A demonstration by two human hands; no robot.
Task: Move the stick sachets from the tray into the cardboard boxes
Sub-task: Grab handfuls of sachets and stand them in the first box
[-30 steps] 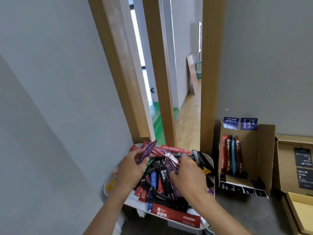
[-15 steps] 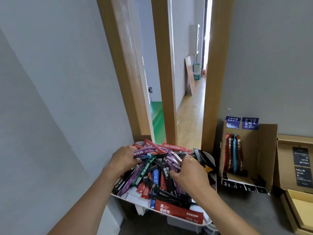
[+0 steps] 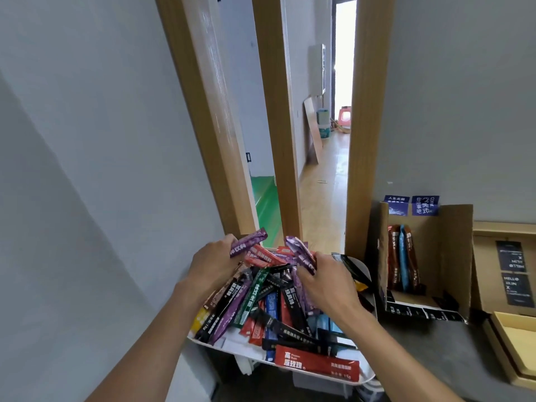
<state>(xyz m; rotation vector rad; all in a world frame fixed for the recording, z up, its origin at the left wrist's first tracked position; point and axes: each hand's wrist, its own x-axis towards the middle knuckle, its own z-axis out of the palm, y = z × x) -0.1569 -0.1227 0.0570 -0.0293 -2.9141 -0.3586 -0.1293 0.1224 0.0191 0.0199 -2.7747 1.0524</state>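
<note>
A white tray (image 3: pixel 366 381) at the lower middle holds a heap of stick sachets (image 3: pixel 269 309) in purple, black, red, green and blue. My left hand (image 3: pixel 213 264) is over the heap's left side, closed on a purple sachet (image 3: pixel 249 246) that sticks up to the right. My right hand (image 3: pixel 327 285) is over the heap's right side, gripping another purple sachet (image 3: pixel 300 253) lifted above the pile. To the right stands an open cardboard box (image 3: pixel 446 256) with a few red and blue sachets (image 3: pixel 403 256) upright against its left wall.
A second cardboard box (image 3: pixel 493 285) with black labels and a shallow tan box (image 3: pixel 516 343) sit at the far right. Grey walls rise on both sides of a wooden door frame (image 3: pixel 362 140) behind the tray. A grey surface (image 3: pixel 429 352) lies under the boxes.
Both hands have lifted from the heap, each bringing a purple sachet up above the pile. The view has tilted slightly.
</note>
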